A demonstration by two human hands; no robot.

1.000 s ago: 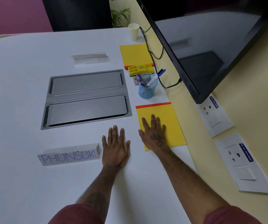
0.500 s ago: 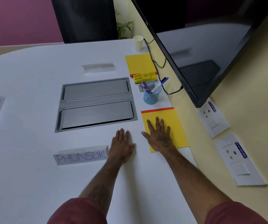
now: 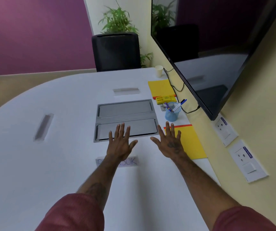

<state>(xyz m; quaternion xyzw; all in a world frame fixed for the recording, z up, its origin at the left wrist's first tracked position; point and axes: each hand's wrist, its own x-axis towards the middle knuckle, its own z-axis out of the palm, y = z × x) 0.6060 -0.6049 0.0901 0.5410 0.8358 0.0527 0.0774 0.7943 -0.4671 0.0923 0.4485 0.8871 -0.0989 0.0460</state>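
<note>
Both hands are stretched out palm down over the white table [image 3: 34, 164], fingers spread, holding nothing. My left hand [image 3: 120, 144] lies in front of the grey metal panel [image 3: 125, 112] set into the tabletop, its fingertips over the panel's near flap. My right hand [image 3: 170, 144] overlaps the left edge of a yellow sheet [image 3: 190, 144] with a red strip along its far edge. A paper name sign [image 3: 130, 161] stands just behind my left wrist, which hides part of its blue lettering.
A blue mesh cup [image 3: 172, 112] of pens, a yellow organiser [image 3: 164, 99], a second yellow sheet [image 3: 160, 88] and a paper cup [image 3: 159, 70] line the right side. A large dark screen [image 3: 209, 55] hangs on the right wall above sockets [image 3: 244, 157]. A black chair [image 3: 116, 52] stands at the far end.
The view has tilted up, showing the chair and plants. Both hands have moved forward and spread their fingers; the left now reaches the metal panel and its wrist covers part of the name sign.
</note>
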